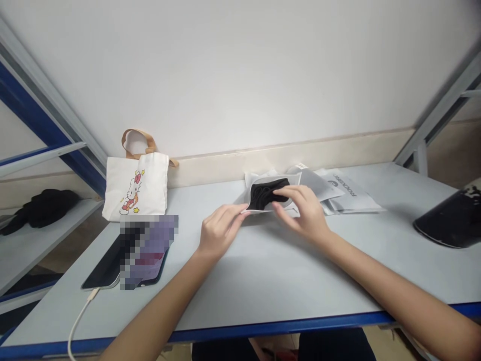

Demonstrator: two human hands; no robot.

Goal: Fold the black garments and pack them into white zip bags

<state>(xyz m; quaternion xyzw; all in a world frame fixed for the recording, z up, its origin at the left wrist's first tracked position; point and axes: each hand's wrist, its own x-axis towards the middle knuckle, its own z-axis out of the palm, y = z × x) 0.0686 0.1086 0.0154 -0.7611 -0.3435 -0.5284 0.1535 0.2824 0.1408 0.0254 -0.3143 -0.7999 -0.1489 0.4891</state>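
Observation:
A frosted plastic pouch (pixel 295 179) stands with its mouth spread toward me, above the middle of the table. Inside it lies a folded black fabric item (pixel 259 194); its exact kind does not show. My left hand (pixel 220 228) pinches the pouch's left edge between thumb and fingers. My right hand (pixel 302 210) is at the mouth, fingertips reaching in against the black fabric, thumb held apart below. Whether those fingertips grip the fabric or only touch it, I cannot tell.
More frosted pouches (pixel 349 193) with printed lettering lie behind and right. A white tote bag (pixel 137 185) leans at the back left. In front of it are a phone (pixel 108 260) on a white cable (pixel 78 316) and a second device, partly blurred. A black object (pixel 451 220) sits at right.

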